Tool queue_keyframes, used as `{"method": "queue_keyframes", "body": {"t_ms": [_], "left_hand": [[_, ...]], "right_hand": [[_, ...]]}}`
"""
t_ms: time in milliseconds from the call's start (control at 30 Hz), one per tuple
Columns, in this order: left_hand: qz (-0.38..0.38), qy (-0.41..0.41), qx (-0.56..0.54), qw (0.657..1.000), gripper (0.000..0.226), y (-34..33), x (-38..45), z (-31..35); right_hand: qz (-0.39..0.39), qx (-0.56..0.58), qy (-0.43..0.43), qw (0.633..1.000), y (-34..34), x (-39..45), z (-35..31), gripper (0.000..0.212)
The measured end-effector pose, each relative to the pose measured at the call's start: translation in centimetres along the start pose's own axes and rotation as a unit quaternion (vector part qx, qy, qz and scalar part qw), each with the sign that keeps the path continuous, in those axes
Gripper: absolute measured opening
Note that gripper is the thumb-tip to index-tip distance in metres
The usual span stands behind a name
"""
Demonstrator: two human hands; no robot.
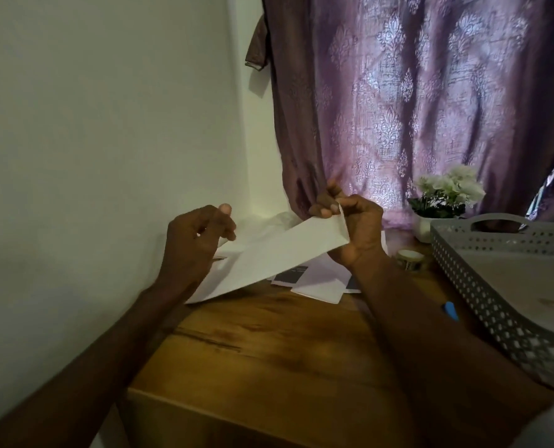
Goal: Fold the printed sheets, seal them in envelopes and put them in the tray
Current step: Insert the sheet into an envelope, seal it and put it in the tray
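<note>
I hold a long white envelope [279, 257] slanted above the wooden table [269, 344]. My left hand [193, 240] grips its lower left end, fingers curled over the edge. My right hand [350, 224] pinches the upper right corner between thumb and fingers. Beneath the envelope lie printed sheets [317, 279] with dark patches, partly hidden. A grey perforated tray [482, 286] with a handle slot stands at the right, nothing visible inside it.
A roll of tape [410, 258] sits between the papers and the tray. A blue pen tip [451, 310] shows beside my right forearm. A white pot of flowers [444, 198] stands behind the tray. A purple curtain hangs behind; a white wall is at left.
</note>
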State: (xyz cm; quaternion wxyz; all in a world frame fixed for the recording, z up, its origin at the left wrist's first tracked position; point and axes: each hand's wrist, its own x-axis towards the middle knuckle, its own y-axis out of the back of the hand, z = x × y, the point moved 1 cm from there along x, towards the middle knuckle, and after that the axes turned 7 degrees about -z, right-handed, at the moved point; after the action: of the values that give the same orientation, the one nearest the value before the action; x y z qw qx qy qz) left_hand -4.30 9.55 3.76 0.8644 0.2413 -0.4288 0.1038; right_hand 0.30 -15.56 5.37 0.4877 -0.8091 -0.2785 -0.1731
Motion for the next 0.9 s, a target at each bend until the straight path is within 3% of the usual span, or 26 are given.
{"method": "queue_keyframes", "body": {"t_ms": [133,267,333,433,500,600,700,800,900], "left_hand": [[-0.126,0.058,0.072,0.988,0.042,-0.9,3.2,3.2],[-0.338,0.148,0.035,0.929,0.042,-4.8,6.0,6.0],[-0.394,0.171,-0.018,0.903,0.05,-6.1,6.4,6.0],[-0.399,0.2,-0.108,0.888,0.044,-6.9,6.3,5.3],[-0.386,0.23,-0.185,0.874,0.045,-7.0,6.1,4.3],[-0.357,0.267,-0.256,0.858,0.036,-6.7,5.3,2.8],[-0.329,0.308,-0.339,0.826,0.028,-5.7,4.3,1.8],[-0.291,0.351,-0.373,0.808,0.022,-4.9,3.9,1.2],[-0.258,0.381,-0.372,0.806,0.026,-4.4,4.1,0.0]], "right_hand": [[-0.073,0.052,-0.014,0.996,-0.3,0.1,-0.1,0.031],[-0.045,0.01,-0.03,0.998,-0.4,0.3,-0.2,0.034],[-0.04,0.002,-0.022,0.999,-0.1,0.5,-0.3,0.039],[-0.064,-0.016,-0.027,0.997,0.4,0.9,0.0,0.051],[-0.067,-0.004,-0.022,0.998,0.3,1.1,0.4,0.034],[0.066,-0.125,-0.039,0.989,1.5,1.8,0.4,0.01],[0.18,-0.106,0.009,0.978,2.3,2.0,0.1,0.006],[0.348,-0.2,0.051,0.915,2.1,0.8,-0.8,0.011],[0.424,-0.465,-0.002,0.777,0.9,-0.3,-1.9,0.024]]}}
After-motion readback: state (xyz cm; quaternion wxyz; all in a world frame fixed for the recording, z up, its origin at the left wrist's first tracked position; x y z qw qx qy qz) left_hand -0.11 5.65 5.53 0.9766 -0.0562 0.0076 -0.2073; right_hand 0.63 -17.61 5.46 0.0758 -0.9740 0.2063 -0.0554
